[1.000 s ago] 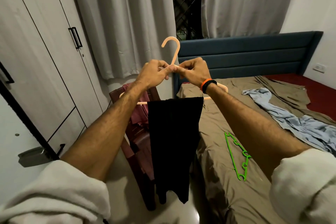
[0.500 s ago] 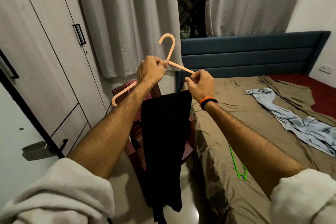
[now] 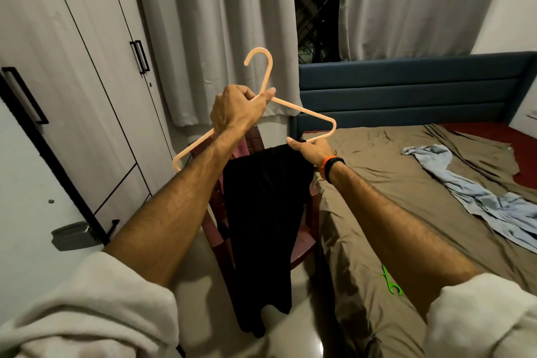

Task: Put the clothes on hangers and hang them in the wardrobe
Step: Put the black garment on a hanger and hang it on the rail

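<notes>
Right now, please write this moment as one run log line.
left hand: grips peach hanger | right hand: pinches black garment on bar | wardrobe: doors closed

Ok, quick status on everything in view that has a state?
Peach hanger: tilted, held up by left hand.
Black trousers: draped over hanger bar, pinched by right hand.
Wardrobe doors: closed.
Curtains: parted.
Blue garment: crumpled on bed, not hung.
Green hanger: lying on bed, unused.
</notes>
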